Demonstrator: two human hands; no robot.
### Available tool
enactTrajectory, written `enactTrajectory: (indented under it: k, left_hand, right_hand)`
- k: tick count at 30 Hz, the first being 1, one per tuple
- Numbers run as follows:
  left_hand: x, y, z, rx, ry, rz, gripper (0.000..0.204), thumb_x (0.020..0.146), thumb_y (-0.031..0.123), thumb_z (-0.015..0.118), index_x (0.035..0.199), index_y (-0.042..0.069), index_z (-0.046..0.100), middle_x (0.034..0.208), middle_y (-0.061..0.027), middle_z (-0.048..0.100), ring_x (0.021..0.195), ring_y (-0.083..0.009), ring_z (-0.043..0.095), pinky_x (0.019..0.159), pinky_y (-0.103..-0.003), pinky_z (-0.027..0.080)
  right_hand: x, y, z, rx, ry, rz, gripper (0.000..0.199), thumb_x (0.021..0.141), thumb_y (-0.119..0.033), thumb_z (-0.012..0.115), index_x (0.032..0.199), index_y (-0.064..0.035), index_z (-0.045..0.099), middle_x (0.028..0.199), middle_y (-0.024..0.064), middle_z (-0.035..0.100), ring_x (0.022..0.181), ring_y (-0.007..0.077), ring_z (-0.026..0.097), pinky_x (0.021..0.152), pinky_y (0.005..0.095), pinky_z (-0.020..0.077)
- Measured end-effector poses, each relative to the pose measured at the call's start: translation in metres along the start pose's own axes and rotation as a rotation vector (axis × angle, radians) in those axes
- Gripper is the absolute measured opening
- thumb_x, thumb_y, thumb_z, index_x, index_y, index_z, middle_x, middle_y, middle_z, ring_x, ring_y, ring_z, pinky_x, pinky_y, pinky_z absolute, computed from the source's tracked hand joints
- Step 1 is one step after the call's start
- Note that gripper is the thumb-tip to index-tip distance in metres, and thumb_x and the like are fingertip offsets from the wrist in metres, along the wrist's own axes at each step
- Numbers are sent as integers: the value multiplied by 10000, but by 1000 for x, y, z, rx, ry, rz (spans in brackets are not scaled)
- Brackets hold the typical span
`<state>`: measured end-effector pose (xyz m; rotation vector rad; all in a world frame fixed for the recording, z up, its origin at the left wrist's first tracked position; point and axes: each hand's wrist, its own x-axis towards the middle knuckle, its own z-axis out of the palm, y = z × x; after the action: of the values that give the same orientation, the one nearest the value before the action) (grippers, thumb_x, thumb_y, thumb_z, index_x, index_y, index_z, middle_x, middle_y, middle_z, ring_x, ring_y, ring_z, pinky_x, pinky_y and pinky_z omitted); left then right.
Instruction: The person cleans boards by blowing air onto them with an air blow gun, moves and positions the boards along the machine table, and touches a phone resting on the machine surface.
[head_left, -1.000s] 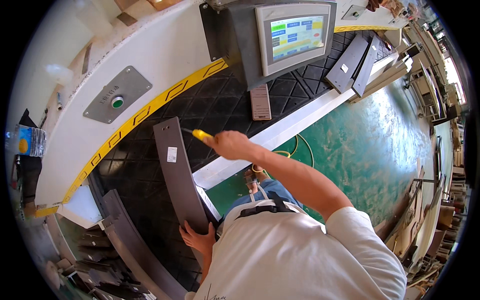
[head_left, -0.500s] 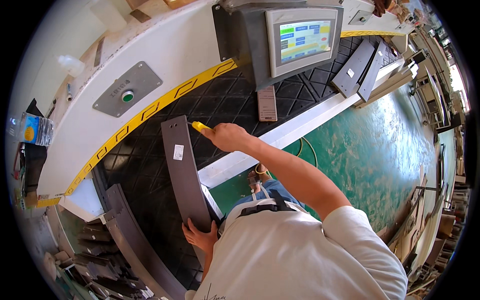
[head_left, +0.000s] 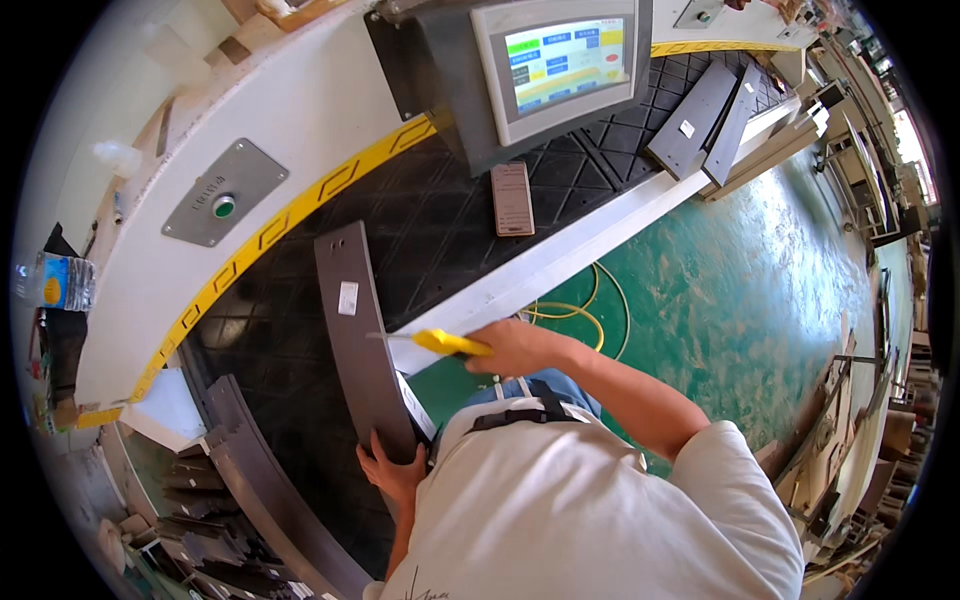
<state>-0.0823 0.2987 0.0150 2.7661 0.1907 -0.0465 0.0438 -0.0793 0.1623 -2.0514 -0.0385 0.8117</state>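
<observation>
Lying on the black bench top (head_left: 270, 340), the board (head_left: 364, 372) looks stiff, fairly heavy and smooth enough to slide; its long edges seem the best hold. The left hand (head_left: 393, 472) is spread across its near end, thumb apart from fingers. The right hand (head_left: 512, 346) wraps the yellow tool (head_left: 450, 343), its thin blade (head_left: 377, 335) overlapping the board's right edge.

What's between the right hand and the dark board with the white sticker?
A yellow-handled tool, held in the right hand. In the head view, its far end overlaps the dark board.
</observation>
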Motion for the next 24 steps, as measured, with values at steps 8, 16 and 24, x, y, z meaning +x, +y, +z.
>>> enactTrajectory:
  k: [8, 16, 24]
  left_hand:
    - [29, 100, -25, -64, -112, 237, 1061, 578, 345, 961, 1537, 157, 546, 1583, -281, 387, 1417, -475, 438, 1143, -563, 396]
    - [32, 180, -26, -154, -261, 565, 979, 621, 329, 943, 1511, 190, 557, 1547, -281, 398, 1425, -469, 410, 1122, -594, 357]
    - [27, 205, -30, -136, -240, 764, 972, 586, 345, 915, 1488, 188, 590, 1534, -288, 405, 1391, -484, 432, 1132, -609, 351]
  right_hand:
    - [-24, 74, 69, 84, 219, -215, 414, 898, -269, 725, 1205, 7, 709, 1074, 242, 735, 1004, 401, 708, 895, 457, 551]
    - [-36, 89, 72, 736, 167, 168, 428, 945, -316, 707, 1189, 33, 673, 736, 67, 648, 521, 125, 583, 470, 297, 445]
    - [-77, 102, 74, 872, 245, 148, 316, 919, -292, 760, 999, 8, 700, 725, 18, 608, 592, 118, 576, 536, 304, 468]
